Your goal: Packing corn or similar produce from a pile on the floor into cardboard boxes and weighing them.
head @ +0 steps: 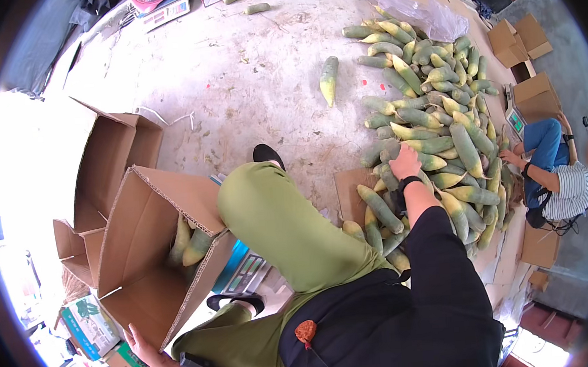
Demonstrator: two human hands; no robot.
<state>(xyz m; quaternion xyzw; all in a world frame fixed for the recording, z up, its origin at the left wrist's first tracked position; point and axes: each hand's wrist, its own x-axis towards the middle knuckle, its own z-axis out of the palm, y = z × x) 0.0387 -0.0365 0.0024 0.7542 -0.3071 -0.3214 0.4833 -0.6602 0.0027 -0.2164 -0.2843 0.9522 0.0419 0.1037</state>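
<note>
My right hand [406,162] is closed around the end of a green radish [391,151] at the near-left side of a large heap of green radishes [465,142]. A tall, open cardboard box [140,233] stands tilted at my left, with several green radishes [197,247] inside; its bottom is partly hidden. My left hand [150,351] lies against the box's lower corner with its fingers extended. Beneath the box, partly covered by it and my leg, is a digital scale [246,272]. One radish [329,80] lies alone on the floor, left of the heap.
Another open cardboard box [104,170] stands beyond mine. Across the heap a co-worker [558,177] sits by a scale [515,119] and cardboard boxes [536,95]. Clear plastic sheeting [425,14] lies at the heap's far end. Another scale [167,12] holds a pink basket.
</note>
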